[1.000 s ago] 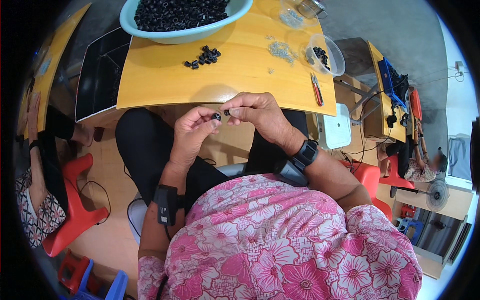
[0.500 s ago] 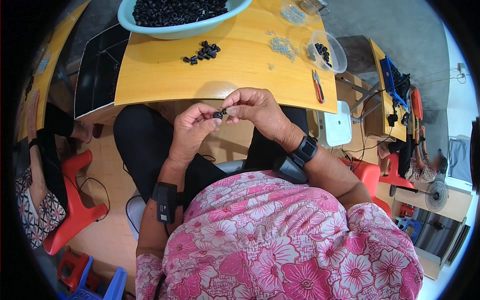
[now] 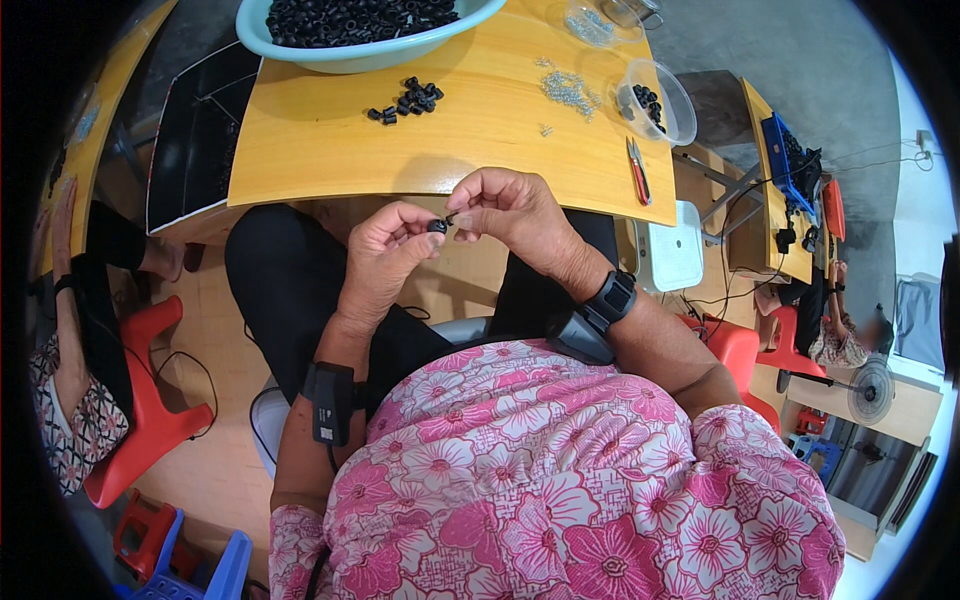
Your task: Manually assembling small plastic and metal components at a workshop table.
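Over my lap, just off the table's near edge, my left hand (image 3: 388, 248) pinches a small black cylindrical part (image 3: 437, 226) between thumb and forefinger. My right hand (image 3: 510, 215) is closed in a pinch right beside it. A tiny dark piece shows at its fingertips, touching or nearly touching the black part; its kind is too small to tell. On the table beyond lies a loose pile of similar black parts (image 3: 415, 97). To the right of that pile are scattered small clear or silvery pieces (image 3: 570, 92).
A pale blue basin (image 3: 375, 56) full of black parts stands at the table's far left. At the right are a clear tub (image 3: 684, 110) with black parts, another clear container (image 3: 625, 30) and red-handled snips (image 3: 639, 175). A person's arm (image 3: 68, 330) shows at far left, near a red stool (image 3: 150, 390).
My right fingertips have shifted slightly up and away from the black part in my left hand. My left hand stays nearly still.
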A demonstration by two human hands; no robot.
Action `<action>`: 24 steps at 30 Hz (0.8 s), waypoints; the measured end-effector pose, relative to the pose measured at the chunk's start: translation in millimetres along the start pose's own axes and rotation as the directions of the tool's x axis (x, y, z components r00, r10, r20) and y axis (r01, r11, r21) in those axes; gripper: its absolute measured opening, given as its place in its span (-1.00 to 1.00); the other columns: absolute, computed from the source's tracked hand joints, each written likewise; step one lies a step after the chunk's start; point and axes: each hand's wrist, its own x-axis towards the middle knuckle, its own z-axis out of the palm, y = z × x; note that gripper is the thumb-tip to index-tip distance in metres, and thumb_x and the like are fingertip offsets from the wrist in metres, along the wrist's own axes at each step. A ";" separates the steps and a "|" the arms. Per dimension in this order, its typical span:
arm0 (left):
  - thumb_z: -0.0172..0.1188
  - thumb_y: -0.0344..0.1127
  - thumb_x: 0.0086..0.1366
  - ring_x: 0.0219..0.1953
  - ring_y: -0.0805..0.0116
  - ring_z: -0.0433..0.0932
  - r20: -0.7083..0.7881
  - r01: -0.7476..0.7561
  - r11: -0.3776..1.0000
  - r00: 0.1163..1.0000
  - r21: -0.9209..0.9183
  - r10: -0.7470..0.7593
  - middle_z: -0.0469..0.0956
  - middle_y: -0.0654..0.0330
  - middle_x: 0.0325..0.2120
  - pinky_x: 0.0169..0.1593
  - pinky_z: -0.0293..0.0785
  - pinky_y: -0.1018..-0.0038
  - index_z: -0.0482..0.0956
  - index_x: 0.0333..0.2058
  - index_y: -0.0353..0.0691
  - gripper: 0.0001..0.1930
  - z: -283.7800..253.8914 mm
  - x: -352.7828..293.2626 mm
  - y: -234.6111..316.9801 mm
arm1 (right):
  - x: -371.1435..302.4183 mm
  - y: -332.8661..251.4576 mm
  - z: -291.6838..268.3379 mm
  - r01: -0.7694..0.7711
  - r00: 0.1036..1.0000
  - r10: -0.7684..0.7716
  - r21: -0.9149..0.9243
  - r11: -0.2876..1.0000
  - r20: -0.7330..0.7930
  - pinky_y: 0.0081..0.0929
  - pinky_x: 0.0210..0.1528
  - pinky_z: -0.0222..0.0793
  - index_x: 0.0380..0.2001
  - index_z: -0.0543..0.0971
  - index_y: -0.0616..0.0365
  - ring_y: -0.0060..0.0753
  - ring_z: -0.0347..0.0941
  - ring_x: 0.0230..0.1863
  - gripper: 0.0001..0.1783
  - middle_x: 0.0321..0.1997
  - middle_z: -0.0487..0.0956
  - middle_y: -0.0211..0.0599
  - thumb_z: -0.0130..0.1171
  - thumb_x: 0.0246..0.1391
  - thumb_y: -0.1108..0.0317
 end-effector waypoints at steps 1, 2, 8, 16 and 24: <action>0.21 -0.48 0.15 -0.43 0.58 0.48 0.001 0.000 1.000 1.000 -0.001 0.000 0.52 0.29 -0.46 -0.29 0.43 0.67 0.50 -0.29 -0.31 -0.86 0.1 0.1 -0.4 | 0.0 0.4 -0.2 0.015 1.000 -0.015 0.002 1.000 0.003 -0.64 -0.28 0.42 -0.30 0.51 0.30 -0.63 0.44 -0.39 -0.87 -0.35 0.52 -0.39 0.12 0.02 0.62; 0.20 -0.49 0.15 -0.43 0.59 0.49 0.000 -0.001 1.000 1.000 -0.002 0.001 0.52 0.29 -0.46 -0.29 0.44 0.67 0.50 -0.29 -0.31 -0.86 0.5 0.0 0.5 | 0.2 0.6 -0.7 0.015 1.000 -0.015 0.002 1.000 0.003 -0.64 -0.28 0.42 -0.30 0.51 0.30 -0.63 0.44 -0.39 -0.87 -0.35 0.52 -0.39 0.12 0.02 0.62; 0.18 -0.50 0.16 -0.44 0.60 0.50 0.001 -0.003 1.000 1.000 0.031 0.003 0.53 0.29 -0.47 -0.30 0.46 0.68 0.50 -0.29 -0.32 -0.87 0.7 -0.2 1.2 | 0.2 1.9 -1.8 0.006 1.000 -0.004 -0.072 0.997 0.016 -0.65 -0.29 0.43 -0.30 0.50 0.30 -0.64 0.44 -0.38 -0.87 -0.35 0.52 -0.40 0.12 0.02 0.62; 0.20 -0.53 0.14 -0.45 0.61 0.49 0.002 -0.021 1.000 1.000 0.018 0.021 0.52 0.30 -0.47 -0.31 0.46 0.69 0.51 -0.29 -0.32 -0.86 1.2 -1.4 1.3 | -1.6 -2.9 3.4 0.014 1.000 -0.013 -0.159 0.987 0.005 -0.66 -0.29 0.43 -0.28 0.50 0.29 -0.68 0.44 -0.37 -0.83 -0.35 0.51 -0.42 0.11 0.00 0.65; 0.23 -0.56 0.11 -0.42 0.69 0.40 -0.006 -0.034 0.999 0.999 0.022 0.034 0.48 0.36 -0.48 -0.32 0.37 0.72 0.52 -0.32 -0.34 -0.86 4.6 -1.5 3.3 | -3.9 -9.1 4.9 0.097 0.995 -0.089 -0.348 0.933 0.040 -0.72 -0.29 0.37 -0.28 0.49 0.28 -0.74 0.40 -0.34 -0.81 -0.37 0.49 -0.48 0.11 -0.01 0.67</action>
